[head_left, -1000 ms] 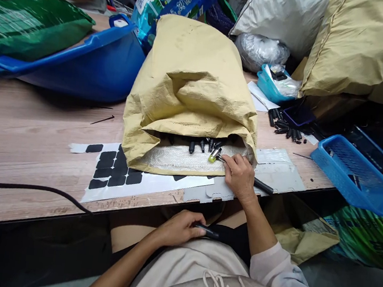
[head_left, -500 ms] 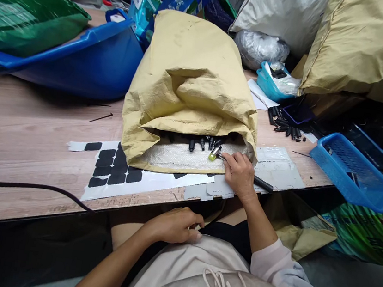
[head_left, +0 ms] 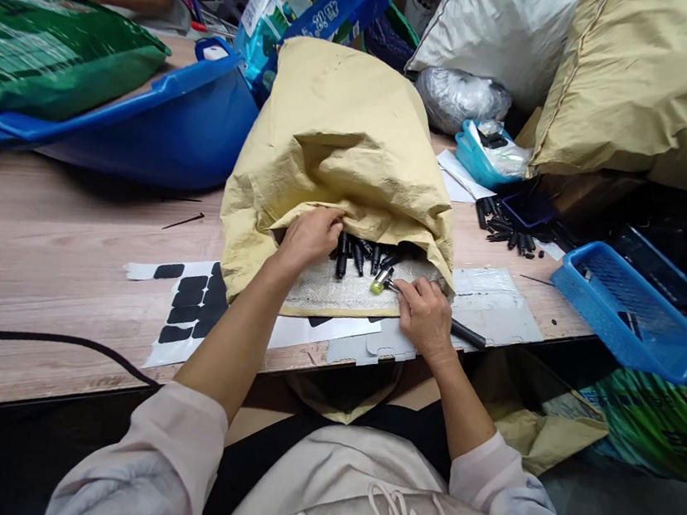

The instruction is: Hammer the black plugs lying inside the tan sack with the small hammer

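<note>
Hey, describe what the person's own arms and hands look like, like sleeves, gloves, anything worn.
Both hands are bare: no gloves, rings or watch show on the left hand or the right hand. The arms wear pale pinkish-white long sleeves, pushed up so the forearms are uncovered; the left sleeve bunches near the elbow, the right sleeve likewise. Matching pale drawstrings hang at the chest.

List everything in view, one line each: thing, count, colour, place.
paper sack: one, tan, centre of table, mouth open toward the person
small parts: many, black, in the sack mouth
hammer: one, yellow-green head, black handle, at sack mouth
pad sheet: one, white with black pads, under sack
basin: one, blue, left of sack
basket: one, blue, right table edge
tray: one, light blue, behind sack on the right
cable: one, black, front left
left hand: inside sack mouth, on parts
right hand: grip on hammer
</note>
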The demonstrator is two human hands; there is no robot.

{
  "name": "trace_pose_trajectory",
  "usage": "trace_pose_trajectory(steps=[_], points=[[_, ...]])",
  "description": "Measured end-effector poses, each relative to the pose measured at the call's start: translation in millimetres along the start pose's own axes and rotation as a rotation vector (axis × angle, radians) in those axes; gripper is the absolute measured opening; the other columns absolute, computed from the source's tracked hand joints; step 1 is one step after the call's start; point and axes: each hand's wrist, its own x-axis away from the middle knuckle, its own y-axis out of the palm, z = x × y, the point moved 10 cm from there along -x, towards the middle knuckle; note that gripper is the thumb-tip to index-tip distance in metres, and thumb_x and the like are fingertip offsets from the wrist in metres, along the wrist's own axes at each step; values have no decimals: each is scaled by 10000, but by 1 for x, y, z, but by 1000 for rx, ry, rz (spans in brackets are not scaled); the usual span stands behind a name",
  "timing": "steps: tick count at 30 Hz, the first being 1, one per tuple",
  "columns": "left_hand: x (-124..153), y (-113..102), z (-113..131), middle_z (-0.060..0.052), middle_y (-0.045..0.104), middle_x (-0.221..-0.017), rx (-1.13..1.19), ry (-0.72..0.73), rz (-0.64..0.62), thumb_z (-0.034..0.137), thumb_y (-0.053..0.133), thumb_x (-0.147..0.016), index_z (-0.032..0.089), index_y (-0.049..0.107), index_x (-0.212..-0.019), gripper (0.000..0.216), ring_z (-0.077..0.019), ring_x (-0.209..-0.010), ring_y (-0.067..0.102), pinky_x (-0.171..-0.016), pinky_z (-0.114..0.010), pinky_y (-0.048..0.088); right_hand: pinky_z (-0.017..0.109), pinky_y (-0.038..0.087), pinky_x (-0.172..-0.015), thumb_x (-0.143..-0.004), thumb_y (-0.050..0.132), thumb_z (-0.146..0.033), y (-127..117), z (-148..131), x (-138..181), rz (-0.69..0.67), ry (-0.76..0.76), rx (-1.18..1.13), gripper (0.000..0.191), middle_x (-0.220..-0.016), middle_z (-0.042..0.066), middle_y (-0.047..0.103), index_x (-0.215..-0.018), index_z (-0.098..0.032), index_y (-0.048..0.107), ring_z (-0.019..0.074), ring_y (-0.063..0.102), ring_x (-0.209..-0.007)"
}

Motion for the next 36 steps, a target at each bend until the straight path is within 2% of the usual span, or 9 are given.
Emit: trace_pose_trajectory(steps=[3, 7, 11, 14, 18, 21, 24, 30, 36], points=[[-15, 2, -10, -128, 712, -1343, -9, -22, 18, 222, 520, -929, 181, 670, -1348, 447, -336, -1280, 609, -1121, -455, 455, 357, 408, -810, -1003, 546, -205, 0, 0, 0, -7, 0, 4, 291, -947, 75, 650, -1217, -252, 739, 244, 521, -910], [-5, 0, -12, -136, 699, -1311, 92, -18, 117, 247, 566, -910, 170, 607, -1349, 448, -312, -1224, 623, -1094, -446, 467, 358, 406, -809, -1008, 541, -208, 0, -1, 0, -15, 1, 9, 293, -947, 77, 655, -1221, -248, 738, 246, 523, -909], [14, 2, -9, -144, 688, -1155, 36, -98, 215, 355, 613, -918, 191, 663, -1080, 236, -353, -1185, 592, -1037, -484, 476, 362, 406, -816, -1000, 549, -198, 2, 1, 0, -25, 13, -8, 296, -960, 79, 652, -1225, -244, 736, 249, 524, -918], [17, 12, -8, -170, 675, -1097, -72, -194, 164, 428, 685, -880, 197, 684, -924, 235, -422, -1235, 533, -1050, -543, 450, 362, 406, -821, -995, 558, -195, 2, 1, -1, -29, 21, -14, 297, -966, 79, 648, -1227, -242, 737, 250, 524, -922], [17, 14, -8, -166, 686, -1058, -77, -212, 104, 369, 690, -868, 202, 702, -865, 167, -434, -1218, 525, -1033, -556, 455, 358, 405, -815, -998, 554, -191, 2, 1, -1, -29, 11, -10, 310, -962, 76, 653, -1242, -250, 736, 249, 526, -917], [28, 7, -9, -138, 699, -987, -77, -159, 71, 338, 673, -881, 211, 709, -864, 134, -405, -1157, 554, -996, -524, 468, 353, 399, -811, -1001, 555, -191, 1, 0, 0, -24, 3, -1, 310, -957, 76, 654, -1243, -253, 739, 247, 532, -918], [50, 4, -2, -108, 712, -982, -30, -12, 30, 358, 645, -915, 222, 730, -960, 166, -349, -1073, 585, -935, -468, 483, 354, 400, -809, -1003, 551, -193, 0, -1, 0, -12, 8, 13, 297, -953, 74, 658, -1216, -255, 748, 244, 537, -911], [97, 34, 19, -59, 692, -907, 106, 296, -143, 371, 660, -930, 241, 746, -996, 169, -270, -952, 589, -887, -392, 461, 354, 407, -822, -1009, 548, -195, 0, 0, 0, -13, 9, -6, 291, -963, 74, 664, -1219, -246, 743, 247, 539, -933], [103, 33, -1, -62, 716, -970, 82, 245, 33, 337, 785, -839, 235, 754, -976, 174, -289, -1015, 577, -951, -428, 408, 343, 410, -808, -1029, 543, -211, 1, 2, 1, 5, -16, 31, 293, -953, 66, 670, -1236, -252, 747, 237, 539, -910]])
